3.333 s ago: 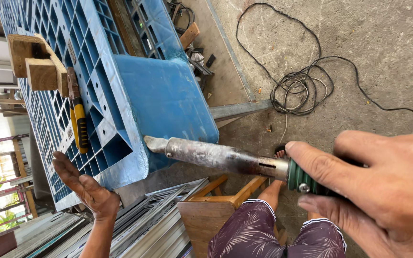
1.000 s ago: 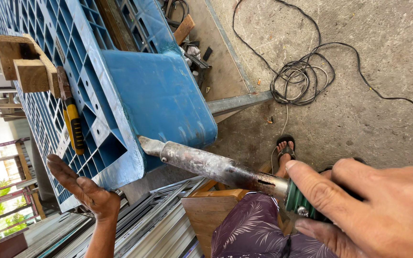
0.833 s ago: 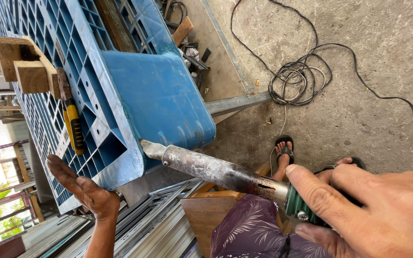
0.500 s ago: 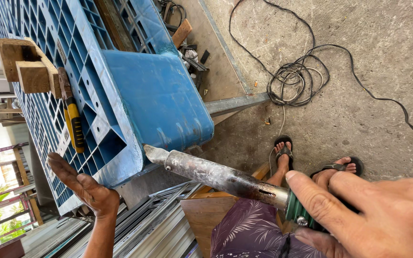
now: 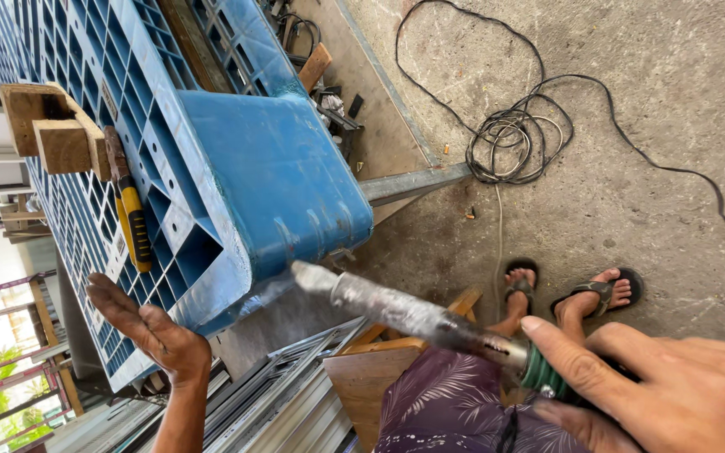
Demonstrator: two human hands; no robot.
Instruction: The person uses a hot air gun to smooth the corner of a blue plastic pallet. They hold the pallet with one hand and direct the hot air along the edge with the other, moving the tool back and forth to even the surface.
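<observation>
Right hand [image 5: 681, 394], near right: fingers clenched around the green grip of a heat tool [image 5: 413, 315]; its metal nozzle tip sits just beside the corner of the blue plastic pallet [image 5: 270, 176]. Left hand [image 5: 148, 323], near left: fingers released, palm flat against the pallet edge. A yellow utility knife [image 5: 132, 218] lies in a pallet recess.

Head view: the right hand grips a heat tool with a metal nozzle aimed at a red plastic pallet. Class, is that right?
Not quite: the head view shows the plastic pallet is blue, not red. The right hand does grip the heat tool, nozzle toward the pallet.
</observation>
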